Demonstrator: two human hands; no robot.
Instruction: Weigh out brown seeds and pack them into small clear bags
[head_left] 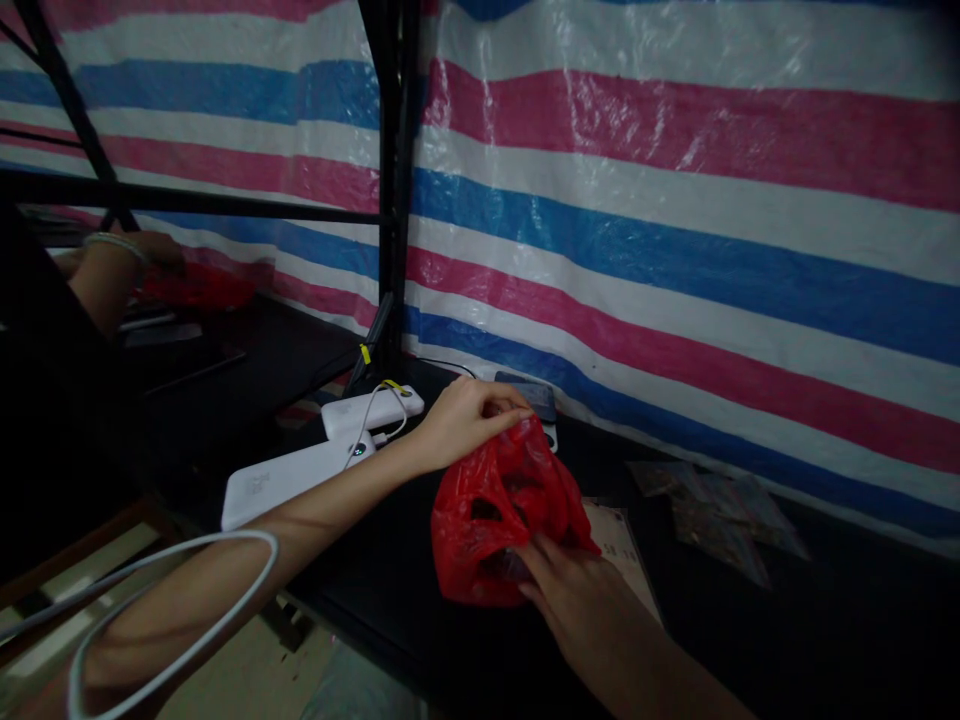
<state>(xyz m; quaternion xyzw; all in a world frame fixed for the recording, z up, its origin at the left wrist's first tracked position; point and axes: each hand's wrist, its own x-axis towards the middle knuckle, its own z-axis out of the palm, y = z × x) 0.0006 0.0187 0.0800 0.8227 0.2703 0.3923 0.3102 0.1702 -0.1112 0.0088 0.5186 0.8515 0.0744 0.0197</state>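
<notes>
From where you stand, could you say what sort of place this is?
Probably a makeshift workspace: a striped plastic tarpaulin serves as the wall, a black metal frame stands against it, and white power banks lie on a black tabletop.

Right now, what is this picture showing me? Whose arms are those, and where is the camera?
This picture comes from a camera worn on a person's head, looking down at their own two arms. There is no machine here. The left hand pinches the top of a red plastic bag, and the right hand touches its lower edge. The bag sits partly on a paper card on a black table. Nearby lie two white power banks with a cable, and flat see-through packets. Behind them hangs a striped pink, white and blue tarp.
</notes>
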